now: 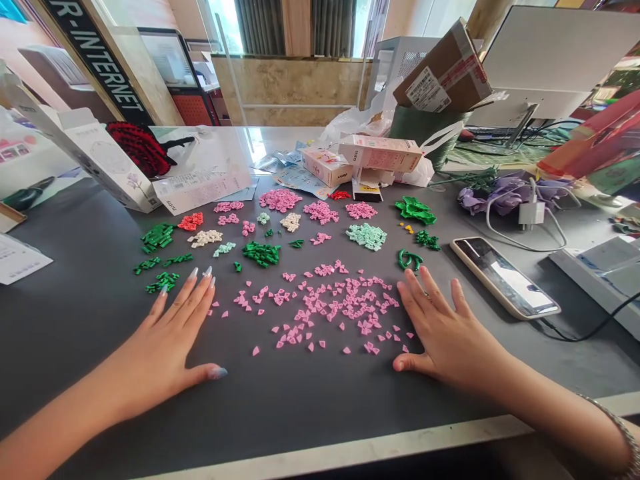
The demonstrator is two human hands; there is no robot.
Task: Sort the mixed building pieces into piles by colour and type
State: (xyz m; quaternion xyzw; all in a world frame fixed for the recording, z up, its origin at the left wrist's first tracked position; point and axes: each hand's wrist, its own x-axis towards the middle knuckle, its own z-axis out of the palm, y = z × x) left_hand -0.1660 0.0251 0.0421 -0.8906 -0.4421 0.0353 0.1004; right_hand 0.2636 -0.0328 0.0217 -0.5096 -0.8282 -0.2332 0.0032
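My left hand point(173, 333) lies flat on the dark table with fingers spread, its fingertips close to a small group of green pieces point(163, 283). On the other side my right hand point(445, 327) rests flat too, fingers apart, beside curved green pieces point(410, 259). Neither hand holds anything. Between them many small pink plastic pieces point(345, 300) are scattered loosely. Behind these sit sorted piles: dark green bricks point(261, 253), mint pieces point(367, 237), cream pieces point(206, 238), red pieces point(191, 221), pink pieces point(280, 200) and green leaf-like parts point(416, 210).
A phone point(505, 277) lies to the right, near a charger with a white cable point(531, 215) and purple flowers point(480, 200). Small boxes point(380, 153), a printed sheet point(203, 187) and a white carton point(107, 157) stand or lie along the back. A monitor point(560, 60) rises at back right.
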